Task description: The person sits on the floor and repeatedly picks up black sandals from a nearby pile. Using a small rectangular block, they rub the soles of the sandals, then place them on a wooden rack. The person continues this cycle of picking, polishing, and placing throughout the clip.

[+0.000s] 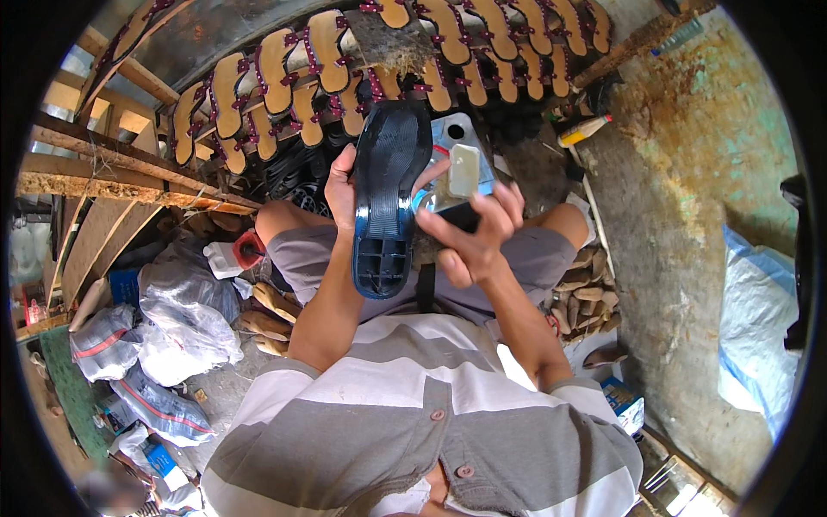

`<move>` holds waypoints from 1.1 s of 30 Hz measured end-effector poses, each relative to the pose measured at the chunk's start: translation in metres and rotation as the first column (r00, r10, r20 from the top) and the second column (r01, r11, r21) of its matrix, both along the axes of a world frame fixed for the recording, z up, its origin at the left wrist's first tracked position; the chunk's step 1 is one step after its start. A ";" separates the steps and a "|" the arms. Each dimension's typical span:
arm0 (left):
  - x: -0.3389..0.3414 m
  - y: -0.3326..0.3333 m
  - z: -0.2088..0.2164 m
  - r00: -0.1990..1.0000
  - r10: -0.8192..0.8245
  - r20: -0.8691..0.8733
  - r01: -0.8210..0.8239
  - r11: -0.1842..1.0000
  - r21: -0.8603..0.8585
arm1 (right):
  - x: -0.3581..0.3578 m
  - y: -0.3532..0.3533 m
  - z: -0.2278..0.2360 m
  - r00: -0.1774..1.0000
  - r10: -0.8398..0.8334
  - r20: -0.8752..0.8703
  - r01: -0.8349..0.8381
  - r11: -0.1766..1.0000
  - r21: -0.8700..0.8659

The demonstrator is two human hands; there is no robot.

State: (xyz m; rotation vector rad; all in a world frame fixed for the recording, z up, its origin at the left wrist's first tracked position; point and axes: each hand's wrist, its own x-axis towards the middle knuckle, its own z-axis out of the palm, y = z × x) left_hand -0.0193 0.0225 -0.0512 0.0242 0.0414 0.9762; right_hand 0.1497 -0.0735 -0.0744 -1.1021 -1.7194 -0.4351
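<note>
- Rough wooden beams [138, 183] are standing far left of all fingers.
- Plastic bags [185, 302] are piling on grey floor [233, 366], left of the fingers and nearer the body; red cup [248, 250] and tan pieces [274, 302] are lying between bags and lap.
- Rows of sandals [276, 73], tan footbeds, dotted dark-red straps, are filling the space beyond the fingers.
- Left hand [343, 191] is holding black sole [392, 198] from its left side, thumb beside the edge, other fingers mostly hiding behind; one fingertip, apparently this hand's, is showing past the right edge.
- Sole is hanging above the lap between both hands' fingers, heel toward the body. Probably light, rubbery, firm but bendy, not fragile. Arch and heel are shining, maybe wet: likely slippery or tacky. Best hold: side edges or underside, off the glossy part.
- White tub [463, 170] is sitting on a metal tin [474, 138], just beyond the right fingers.
- Right hand [484, 231] is hovering, fingers loosely spread and bent, seemingly gripping nothing; index tip is nearing the sole's edge, contact unclear.
- Yellow bottle [581, 132] is lying beyond and right of the right fingers; brown pieces [590, 293] are heaping nearer the body.
- Stained surface [680, 181], floor or wall unclear, is stretching right of the fingers; blue-white sheet [758, 323] is resting farthest right.
</note>
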 end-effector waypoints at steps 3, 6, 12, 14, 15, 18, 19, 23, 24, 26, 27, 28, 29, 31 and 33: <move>0.004 0.000 0.000 0.997 -0.029 -0.076 0.025 0.999 -0.048 | -0.002 0.011 -0.009 0.991 0.117 0.071 -0.100 0.975 -0.201; -0.005 0.012 -0.013 0.980 0.052 0.193 -0.014 0.981 -0.192 | -0.017 -0.003 -0.013 0.990 0.052 0.134 -0.057 0.998 0.040; -0.026 0.035 -0.057 0.986 0.167 -0.012 -0.161 0.925 -0.344 | 0.016 0.004 -0.027 0.969 0.246 -0.039 -0.243 0.901 -0.359; -0.029 0.036 -0.071 0.974 0.208 -0.088 -0.226 0.900 -0.373 | 0.050 0.047 -0.050 0.978 0.031 -0.207 -0.183 0.604 -0.776; -0.027 0.036 -0.078 0.981 0.174 -0.081 -0.192 0.900 -0.392 | 0.062 0.069 -0.066 0.970 -0.133 -0.201 -0.116 0.474 -0.873; -0.026 0.031 -0.095 0.967 0.159 -0.199 -0.234 0.861 -0.452 | 0.075 0.087 -0.121 0.839 -0.078 0.538 0.529 0.346 -0.775; -0.027 0.029 -0.100 0.959 0.171 -0.226 -0.251 0.881 -0.401 | 0.078 0.082 -0.136 0.852 -0.093 0.515 0.510 0.366 -0.778; -0.034 0.025 -0.109 0.958 0.152 -0.242 -0.238 0.892 -0.384 | 0.077 0.047 -0.160 0.922 -0.220 0.320 0.381 0.361 -0.851; -0.034 0.025 -0.109 0.955 0.145 -0.259 -0.232 0.909 -0.347 | 0.075 0.040 -0.155 0.925 -0.248 0.288 0.362 0.346 -0.866; -0.031 0.026 -0.107 0.934 0.142 -0.329 -0.246 0.921 -0.301 | 0.068 0.036 -0.133 0.920 -0.252 0.302 0.347 0.158 -0.925; -0.029 0.027 -0.105 0.947 0.127 -0.295 -0.219 0.928 -0.301 | 0.064 0.040 -0.118 0.915 -0.359 -0.184 -0.118 0.196 -0.973; -0.025 0.026 -0.103 0.958 0.115 -0.261 -0.194 0.933 -0.303 | 0.059 0.044 -0.101 0.682 -0.431 -0.591 -0.554 0.223 -0.802; -0.021 0.025 -0.099 0.973 0.093 -0.209 -0.161 0.929 -0.333 | 0.051 0.040 -0.084 0.380 -0.439 -0.814 -0.784 0.314 -0.536; -0.014 0.021 -0.092 0.955 0.072 -0.287 -0.164 0.936 -0.310 | 0.031 0.029 -0.055 0.138 -0.181 -0.974 -0.918 0.345 -0.194; -0.006 0.019 -0.085 0.935 0.029 -0.353 -0.131 0.954 -0.269 | 0.011 0.024 -0.038 0.485 0.051 -0.873 -0.846 0.278 -0.454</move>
